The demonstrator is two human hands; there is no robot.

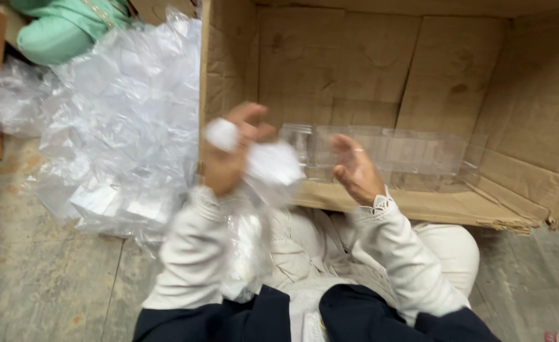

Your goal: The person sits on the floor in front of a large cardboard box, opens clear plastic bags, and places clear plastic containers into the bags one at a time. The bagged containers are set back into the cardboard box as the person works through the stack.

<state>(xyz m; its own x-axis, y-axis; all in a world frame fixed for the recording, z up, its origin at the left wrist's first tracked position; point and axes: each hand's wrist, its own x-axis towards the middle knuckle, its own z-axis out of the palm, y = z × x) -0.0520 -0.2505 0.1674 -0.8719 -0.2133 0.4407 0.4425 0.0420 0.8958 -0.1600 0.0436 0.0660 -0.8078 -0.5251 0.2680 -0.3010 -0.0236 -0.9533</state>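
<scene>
Fingers point(244, 120) of my left hand point(229, 158) curl around a white packet point(273, 163), blurred, just above my lap. My right hand point(354, 170) is spread open beside it, holding nothing. Behind both I see clear boxes point(387, 152) lying in a carton point(457, 63); plastic bags point(115, 126) pile on the floor point(38, 278) to the left.

Brown cardboard box point(419, 63) ahead; clear plastic bags point(115, 126) heaped beside it.
</scene>
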